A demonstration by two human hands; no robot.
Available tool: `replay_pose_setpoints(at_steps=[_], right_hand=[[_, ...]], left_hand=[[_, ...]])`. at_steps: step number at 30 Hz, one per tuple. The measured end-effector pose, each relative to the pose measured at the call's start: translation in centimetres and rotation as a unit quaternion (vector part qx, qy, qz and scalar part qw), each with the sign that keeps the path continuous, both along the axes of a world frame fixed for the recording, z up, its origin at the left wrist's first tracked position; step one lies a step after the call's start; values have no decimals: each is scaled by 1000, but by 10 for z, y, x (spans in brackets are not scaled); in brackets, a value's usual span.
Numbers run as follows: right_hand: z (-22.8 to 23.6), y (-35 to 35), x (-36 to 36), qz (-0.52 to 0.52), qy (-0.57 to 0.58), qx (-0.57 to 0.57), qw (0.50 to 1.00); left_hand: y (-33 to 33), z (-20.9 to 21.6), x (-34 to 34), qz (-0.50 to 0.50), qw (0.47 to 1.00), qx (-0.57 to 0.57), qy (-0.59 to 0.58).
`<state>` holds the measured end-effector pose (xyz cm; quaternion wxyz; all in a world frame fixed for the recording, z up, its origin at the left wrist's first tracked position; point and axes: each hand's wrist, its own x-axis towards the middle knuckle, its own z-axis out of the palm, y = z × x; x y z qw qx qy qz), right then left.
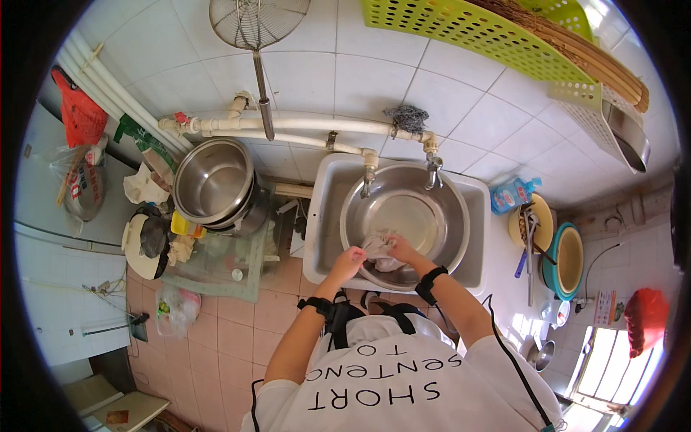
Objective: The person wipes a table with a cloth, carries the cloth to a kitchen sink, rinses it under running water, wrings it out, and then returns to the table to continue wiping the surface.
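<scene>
A wet-looking, pale greyish cloth [386, 263] is bunched over the near side of a wide stainless steel basin [453, 204]. My left hand [350, 260] pinches its left end just above the basin's rim. On the other side, my right hand [401, 248] grips the cloth with bent fingers. The basin sits inside a white sink [321, 198], under two taps: a left tap [368, 180] and a right tap [433, 173]. Whether the basin holds water is hard to make out.
Left of the sink, steel pots [248, 155] stand stacked on a glass-topped table [241, 284]. A yellow bowl [547, 223] with utensils and teal basins [559, 281] stand at right. A strainer [260, 79] hangs above, near a green perforated rack [461, 25].
</scene>
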<state>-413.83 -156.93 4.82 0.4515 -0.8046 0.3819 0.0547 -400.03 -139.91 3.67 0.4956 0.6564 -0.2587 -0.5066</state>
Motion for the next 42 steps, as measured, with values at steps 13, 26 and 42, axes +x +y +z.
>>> replay_pose_setpoints(at_steps=[13, 26, 42], right_hand=[[129, -26, -18, 114, -90, 20, 989], [287, -18, -18, 15, -232, -174, 957], [240, -31, -14, -94, -230, -219, 943]], left_hand=[[-50, 88, 11, -63, 979, -165, -103], [-93, 195, 23, -222, 893, -158, -358], [-90, 196, 36, -49, 908, -197, -366]])
